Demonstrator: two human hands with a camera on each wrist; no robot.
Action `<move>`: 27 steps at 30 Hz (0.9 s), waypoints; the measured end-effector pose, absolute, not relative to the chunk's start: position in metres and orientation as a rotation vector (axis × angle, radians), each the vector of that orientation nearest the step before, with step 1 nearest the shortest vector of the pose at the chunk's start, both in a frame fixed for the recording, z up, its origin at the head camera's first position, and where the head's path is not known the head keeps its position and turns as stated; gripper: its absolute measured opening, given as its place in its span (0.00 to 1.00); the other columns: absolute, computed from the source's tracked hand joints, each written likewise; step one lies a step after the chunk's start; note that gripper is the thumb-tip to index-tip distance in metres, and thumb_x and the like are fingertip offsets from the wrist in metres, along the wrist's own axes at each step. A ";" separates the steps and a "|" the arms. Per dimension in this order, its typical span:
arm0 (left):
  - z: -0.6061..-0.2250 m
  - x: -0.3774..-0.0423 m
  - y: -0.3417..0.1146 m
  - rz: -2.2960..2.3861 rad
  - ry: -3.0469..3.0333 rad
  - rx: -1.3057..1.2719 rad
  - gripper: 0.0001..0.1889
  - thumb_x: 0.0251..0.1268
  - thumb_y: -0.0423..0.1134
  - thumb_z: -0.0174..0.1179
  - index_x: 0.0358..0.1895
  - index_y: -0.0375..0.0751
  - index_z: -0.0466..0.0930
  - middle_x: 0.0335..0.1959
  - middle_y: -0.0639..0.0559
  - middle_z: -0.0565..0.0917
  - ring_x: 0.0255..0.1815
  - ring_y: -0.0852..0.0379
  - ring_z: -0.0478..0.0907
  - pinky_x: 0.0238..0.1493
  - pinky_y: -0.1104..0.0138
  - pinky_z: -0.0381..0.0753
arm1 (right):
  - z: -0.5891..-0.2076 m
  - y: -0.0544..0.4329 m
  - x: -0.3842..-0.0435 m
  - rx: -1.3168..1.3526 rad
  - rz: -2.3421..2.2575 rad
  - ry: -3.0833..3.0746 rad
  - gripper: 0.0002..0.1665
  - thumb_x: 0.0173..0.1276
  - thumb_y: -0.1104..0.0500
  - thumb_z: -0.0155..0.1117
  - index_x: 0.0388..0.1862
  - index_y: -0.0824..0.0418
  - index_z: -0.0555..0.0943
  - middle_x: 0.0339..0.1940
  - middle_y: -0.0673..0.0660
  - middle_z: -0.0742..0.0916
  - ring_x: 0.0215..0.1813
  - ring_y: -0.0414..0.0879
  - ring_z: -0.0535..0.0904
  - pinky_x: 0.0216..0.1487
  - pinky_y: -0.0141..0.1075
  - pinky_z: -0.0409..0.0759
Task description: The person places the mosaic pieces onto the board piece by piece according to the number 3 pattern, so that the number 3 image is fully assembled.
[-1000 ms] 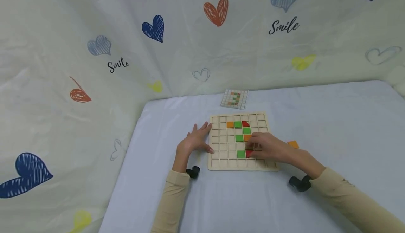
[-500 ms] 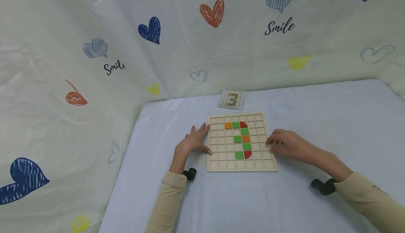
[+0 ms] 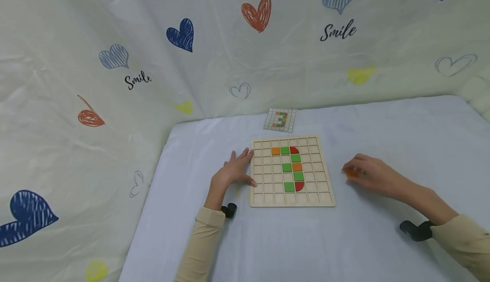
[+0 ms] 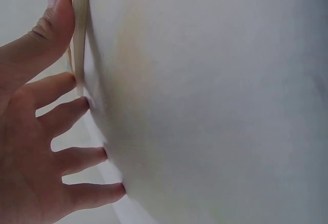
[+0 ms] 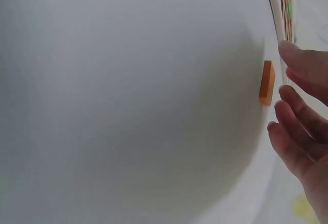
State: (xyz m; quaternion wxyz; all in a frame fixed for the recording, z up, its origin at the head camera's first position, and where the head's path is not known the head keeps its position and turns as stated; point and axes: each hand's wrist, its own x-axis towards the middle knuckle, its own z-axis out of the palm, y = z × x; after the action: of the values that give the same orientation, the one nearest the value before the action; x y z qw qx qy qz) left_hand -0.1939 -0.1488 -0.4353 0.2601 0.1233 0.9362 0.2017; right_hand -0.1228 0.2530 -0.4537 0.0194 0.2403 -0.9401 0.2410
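Note:
A square wooden board with a grid of cells lies on the table, with green, orange and red tiles set in some cells. My left hand rests at the board's left edge, fingers spread, thumb and index finger on the rim; the left wrist view shows the other fingertips on the cloth. To the right of the board, my right hand is held over a loose orange tile. Thumb and fingers are apart around the tile in the head view. In the right wrist view the tile lies on the cloth just beyond the fingertips.
A small pattern card with a coloured grid design lies behind the board. White cloth covers the table. Behind it hangs a pale curtain printed with hearts. Black wrist devices sit at both cuffs.
My right hand has left the board, where a green tile now shows above the lower red one, and moved right to the loose orange tile. My left hand has stayed at the board's edge.

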 end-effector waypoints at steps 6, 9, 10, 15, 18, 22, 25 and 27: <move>-0.435 -0.193 -0.151 0.559 2.547 0.329 0.59 0.52 0.45 0.80 0.84 0.49 0.50 0.87 0.50 0.45 0.85 0.33 0.32 0.79 0.33 0.43 | -0.458 0.259 -0.125 0.726 0.697 -2.902 0.16 0.52 0.71 0.79 0.41 0.64 0.88 0.38 0.54 0.85 0.35 0.43 0.78 0.33 0.33 0.80; -0.434 -0.192 -0.150 0.573 2.541 0.338 0.59 0.52 0.45 0.80 0.84 0.49 0.50 0.87 0.50 0.44 0.85 0.33 0.32 0.79 0.33 0.43 | -0.461 0.260 -0.127 0.704 0.694 -2.942 0.15 0.53 0.71 0.79 0.40 0.65 0.87 0.37 0.55 0.85 0.35 0.44 0.77 0.33 0.34 0.80; -0.433 -0.192 -0.150 0.576 2.539 0.343 0.59 0.52 0.44 0.80 0.84 0.49 0.50 0.87 0.50 0.44 0.85 0.33 0.32 0.79 0.32 0.43 | -0.462 0.260 -0.127 0.697 0.695 -2.954 0.14 0.53 0.71 0.79 0.40 0.65 0.87 0.37 0.55 0.85 0.35 0.44 0.77 0.33 0.34 0.80; -0.433 -0.191 -0.149 0.565 2.537 0.347 0.59 0.53 0.44 0.79 0.85 0.49 0.49 0.87 0.50 0.44 0.85 0.33 0.32 0.79 0.32 0.43 | -0.463 0.258 -0.128 0.719 0.715 -2.922 0.16 0.50 0.72 0.80 0.37 0.64 0.85 0.35 0.52 0.85 0.35 0.45 0.80 0.35 0.35 0.82; -0.433 -0.191 -0.149 0.555 2.541 0.349 0.59 0.53 0.44 0.79 0.85 0.49 0.49 0.87 0.50 0.44 0.85 0.33 0.32 0.79 0.32 0.44 | -0.462 0.256 -0.127 0.746 0.711 -2.859 0.17 0.47 0.72 0.81 0.35 0.63 0.84 0.33 0.50 0.86 0.33 0.44 0.81 0.34 0.34 0.83; -0.433 -0.191 -0.149 0.554 2.543 0.351 0.59 0.52 0.45 0.80 0.85 0.49 0.49 0.87 0.50 0.44 0.85 0.33 0.33 0.79 0.32 0.44 | -0.460 0.253 -0.127 0.752 0.741 -2.824 0.17 0.48 0.73 0.81 0.35 0.61 0.85 0.32 0.48 0.88 0.33 0.41 0.81 0.34 0.32 0.83; -0.434 -0.192 -0.149 0.547 2.546 0.348 0.59 0.52 0.45 0.80 0.85 0.50 0.49 0.87 0.50 0.44 0.85 0.33 0.32 0.79 0.32 0.44 | -0.457 0.250 -0.127 0.763 0.794 -2.818 0.17 0.51 0.74 0.78 0.39 0.62 0.87 0.34 0.48 0.89 0.34 0.38 0.81 0.35 0.32 0.84; -0.434 -0.192 -0.148 0.543 2.545 0.344 0.59 0.52 0.45 0.80 0.85 0.50 0.49 0.87 0.51 0.44 0.85 0.33 0.32 0.79 0.32 0.43 | -0.455 0.249 -0.127 0.782 0.828 -2.811 0.19 0.52 0.75 0.77 0.42 0.62 0.88 0.35 0.47 0.89 0.34 0.35 0.80 0.35 0.31 0.84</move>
State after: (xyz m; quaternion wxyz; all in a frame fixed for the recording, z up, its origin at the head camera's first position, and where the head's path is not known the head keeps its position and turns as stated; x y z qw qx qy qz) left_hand -0.1922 -0.1483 -0.4345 0.2554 0.1266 0.9375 0.1999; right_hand -0.1267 0.2485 -0.4553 0.0544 0.2576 -0.9254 0.2727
